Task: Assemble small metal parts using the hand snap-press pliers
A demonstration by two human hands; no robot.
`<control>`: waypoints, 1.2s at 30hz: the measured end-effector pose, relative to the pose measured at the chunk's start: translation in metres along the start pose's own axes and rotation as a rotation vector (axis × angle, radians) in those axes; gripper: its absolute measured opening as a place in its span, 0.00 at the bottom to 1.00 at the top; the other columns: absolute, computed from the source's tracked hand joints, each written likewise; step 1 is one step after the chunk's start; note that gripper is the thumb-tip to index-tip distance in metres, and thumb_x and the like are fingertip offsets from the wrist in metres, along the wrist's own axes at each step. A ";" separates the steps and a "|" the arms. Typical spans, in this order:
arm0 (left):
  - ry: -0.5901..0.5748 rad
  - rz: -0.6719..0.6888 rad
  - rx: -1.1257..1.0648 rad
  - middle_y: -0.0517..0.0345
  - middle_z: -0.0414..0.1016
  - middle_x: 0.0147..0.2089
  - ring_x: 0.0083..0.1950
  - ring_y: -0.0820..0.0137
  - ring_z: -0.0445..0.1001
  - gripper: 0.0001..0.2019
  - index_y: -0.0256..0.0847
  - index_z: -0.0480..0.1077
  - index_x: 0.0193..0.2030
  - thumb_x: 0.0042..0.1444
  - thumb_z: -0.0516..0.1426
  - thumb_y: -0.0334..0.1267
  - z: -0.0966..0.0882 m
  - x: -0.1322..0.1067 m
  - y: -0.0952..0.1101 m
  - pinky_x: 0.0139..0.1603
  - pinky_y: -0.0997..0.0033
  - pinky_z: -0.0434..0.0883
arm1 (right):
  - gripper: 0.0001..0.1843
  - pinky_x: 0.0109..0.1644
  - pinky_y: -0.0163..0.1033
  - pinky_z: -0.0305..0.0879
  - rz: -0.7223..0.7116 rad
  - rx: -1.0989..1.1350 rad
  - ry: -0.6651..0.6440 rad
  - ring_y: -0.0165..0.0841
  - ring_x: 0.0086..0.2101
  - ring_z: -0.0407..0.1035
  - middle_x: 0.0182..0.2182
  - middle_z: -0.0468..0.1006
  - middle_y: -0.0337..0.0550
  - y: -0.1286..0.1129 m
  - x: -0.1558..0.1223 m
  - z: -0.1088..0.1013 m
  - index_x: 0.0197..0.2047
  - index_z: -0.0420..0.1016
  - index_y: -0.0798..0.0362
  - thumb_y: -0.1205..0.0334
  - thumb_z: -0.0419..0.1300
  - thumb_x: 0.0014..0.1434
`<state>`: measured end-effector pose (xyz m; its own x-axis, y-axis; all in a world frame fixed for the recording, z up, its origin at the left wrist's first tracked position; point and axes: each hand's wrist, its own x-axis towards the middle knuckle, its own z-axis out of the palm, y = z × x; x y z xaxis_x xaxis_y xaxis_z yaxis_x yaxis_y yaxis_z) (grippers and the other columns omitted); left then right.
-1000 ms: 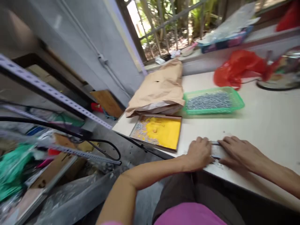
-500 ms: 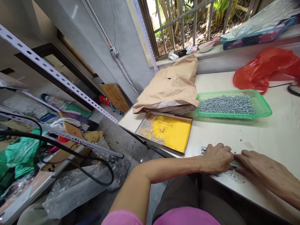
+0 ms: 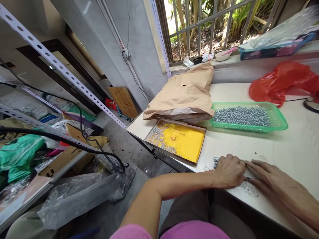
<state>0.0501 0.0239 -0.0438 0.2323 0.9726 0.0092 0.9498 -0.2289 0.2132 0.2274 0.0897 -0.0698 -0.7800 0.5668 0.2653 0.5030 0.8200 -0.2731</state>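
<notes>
My left hand [image 3: 229, 172] rests curled at the near edge of the white table [image 3: 286, 146], its fingers closed over a small metal part [image 3: 215, 162] whose end shows at its left. My right hand [image 3: 269, 181] lies beside it, fingers stretched flat on the table and touching the left hand's fingertips. A small scatter of tiny metal pieces [image 3: 246, 188] lies under and between both hands. A yellow-lined shallow box [image 3: 179, 139] holding several small metal pieces sits just beyond the left hand.
A green plastic tray [image 3: 249, 117] full of small metal pieces stands further back. A brown paper bag [image 3: 184, 94] lies behind the box, a red plastic bag [image 3: 284, 81] at the far right. Perforated metal shelving [image 3: 62, 73] and floor clutter fill the left.
The view swung right and steadied. Both hands stayed together at the table's near edge; the right hand's fingers flattened out slightly.
</notes>
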 end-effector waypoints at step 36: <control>-0.166 -0.678 -0.663 0.64 0.60 0.09 0.12 0.75 0.61 0.14 0.39 0.64 0.17 0.53 0.52 0.38 -0.041 -0.020 -0.041 0.17 0.77 0.57 | 0.11 0.38 0.41 0.51 0.261 -0.035 0.231 0.34 0.34 0.62 0.31 0.72 0.37 -0.036 -0.006 0.018 0.38 0.75 0.47 0.74 0.59 0.59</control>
<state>-0.0022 0.0158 -0.0126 -0.2472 0.8599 -0.4465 0.5937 0.4986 0.6316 0.2072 0.0553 -0.0784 -0.5202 0.7577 0.3941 0.6902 0.6447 -0.3284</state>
